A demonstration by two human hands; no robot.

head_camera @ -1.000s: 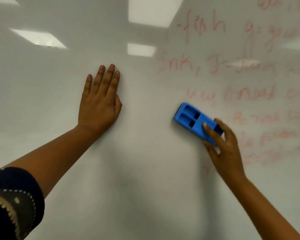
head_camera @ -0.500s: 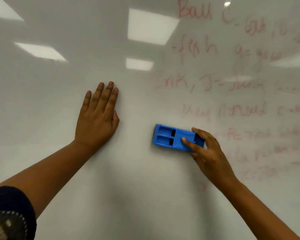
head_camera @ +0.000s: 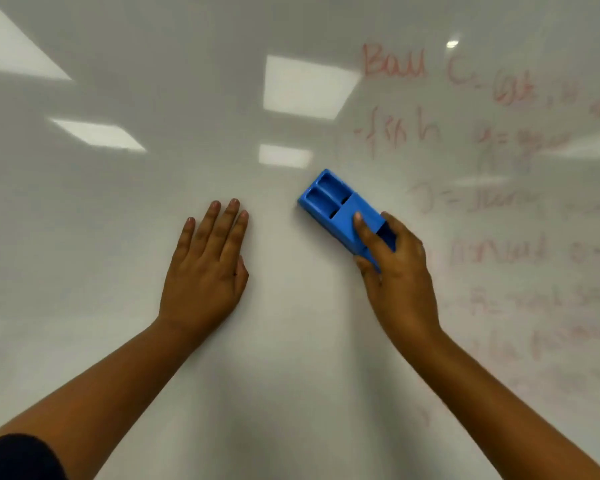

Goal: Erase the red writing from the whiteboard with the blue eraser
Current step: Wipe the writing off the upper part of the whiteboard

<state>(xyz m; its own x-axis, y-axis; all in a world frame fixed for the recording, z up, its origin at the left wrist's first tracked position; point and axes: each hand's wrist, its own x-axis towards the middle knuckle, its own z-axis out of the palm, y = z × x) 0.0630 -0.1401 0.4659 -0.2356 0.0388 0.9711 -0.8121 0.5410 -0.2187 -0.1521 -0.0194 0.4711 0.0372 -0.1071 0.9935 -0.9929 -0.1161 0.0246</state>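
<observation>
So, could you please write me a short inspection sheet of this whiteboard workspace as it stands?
Surface: whiteboard, bare on the left and in the middle, glossy.
Job's things: blue eraser tilted, flat on the board; red writing remains at right, faint and smeared lower down.
Clutter: nothing seen.
Grippers: left hand flat on the board, fingers straight; right hand grips the eraser's lower end.
Cables: nothing seen.
Surroundings: ceiling light reflections; dark sleeve.

head-worn view, close, facing whiteboard [head_camera: 222, 98]

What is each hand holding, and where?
Right hand grips the blue plastic rectangular eraser by its lower end; left hand holds nothing.
</observation>
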